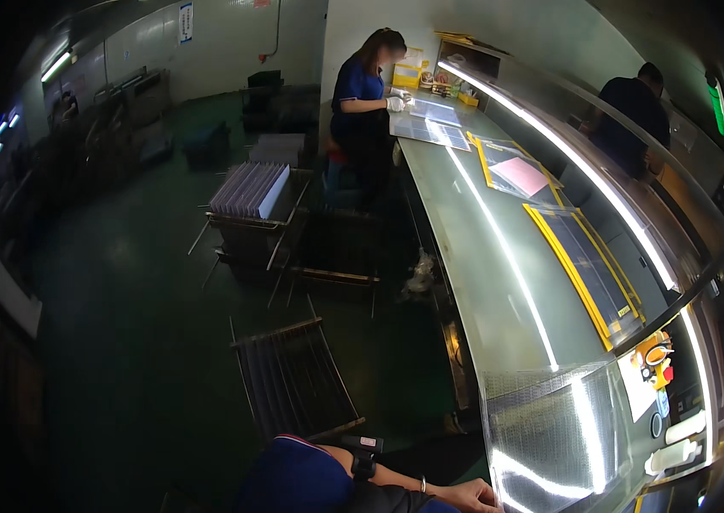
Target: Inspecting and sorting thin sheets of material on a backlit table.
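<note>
My left hand (471, 494) is at the lower edge of the picture, with a bracelet on its wrist and a dark band on the forearm. Its fingers are bent together at the near left edge of a glossy, finely patterned sheet (541, 432), seeming to grip it; the fingertips are partly cut off. The sheet lies on the long pale worktable (481, 256) and mirrors bright light strips. My right hand is out of view.
Yellow-edged frames (563, 278) and a pink sheet (520, 176) lie farther along the table. White bottles (674, 457) stand at the right. A gloved co-worker (362, 94) sits at the far end. Racks (251, 190) of upright panels stand on the floor leftward.
</note>
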Demonstrator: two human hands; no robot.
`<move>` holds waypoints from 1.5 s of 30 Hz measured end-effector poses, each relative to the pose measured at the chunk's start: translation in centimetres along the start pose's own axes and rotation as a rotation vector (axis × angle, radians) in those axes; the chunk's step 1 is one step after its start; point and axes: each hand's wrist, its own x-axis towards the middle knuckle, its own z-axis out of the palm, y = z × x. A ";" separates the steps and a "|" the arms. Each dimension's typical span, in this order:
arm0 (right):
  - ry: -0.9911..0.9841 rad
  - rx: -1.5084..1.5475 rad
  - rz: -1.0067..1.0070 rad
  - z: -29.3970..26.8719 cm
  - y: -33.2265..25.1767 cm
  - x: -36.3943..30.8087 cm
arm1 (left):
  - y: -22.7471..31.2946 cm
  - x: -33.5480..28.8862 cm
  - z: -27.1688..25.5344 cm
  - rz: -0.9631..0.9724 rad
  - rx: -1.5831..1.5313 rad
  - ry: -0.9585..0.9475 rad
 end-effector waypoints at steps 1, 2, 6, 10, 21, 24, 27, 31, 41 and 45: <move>-0.005 -0.029 -0.003 -0.9 0.5 0.4 | -0.4 0.2 -0.3 0.003 -0.004 -0.003; -0.011 -0.058 -0.007 -1.6 0.9 0.5 | -0.8 0.4 -0.5 -0.010 0.009 0.015; -0.025 -0.069 0.059 -1.9 1.0 0.5 | -1.8 0.7 -0.8 -0.004 0.022 0.029; 0.061 0.167 0.024 -0.2 1.1 0.4 | -1.5 0.4 -0.6 -0.026 0.007 0.059; 0.128 0.334 0.074 0.8 0.4 -0.7 | -2.1 0.3 -0.3 0.034 -0.032 0.033; 0.118 0.305 0.057 0.2 0.9 -0.3 | -2.1 0.3 -0.2 0.022 -0.027 0.037; 0.139 0.305 0.087 0.3 1.5 -0.5 | -2.3 -0.1 0.0 0.051 -0.038 0.024; -0.016 0.393 0.140 -1.2 2.4 0.0 | -2.4 0.0 -0.1 -0.017 0.008 0.038; -0.138 0.485 0.191 -3.6 3.7 0.9 | -3.6 0.6 -0.1 -0.017 -0.050 0.044; -0.104 0.481 0.189 -2.8 3.4 0.6 | -3.9 0.6 -0.2 -0.016 -0.067 0.041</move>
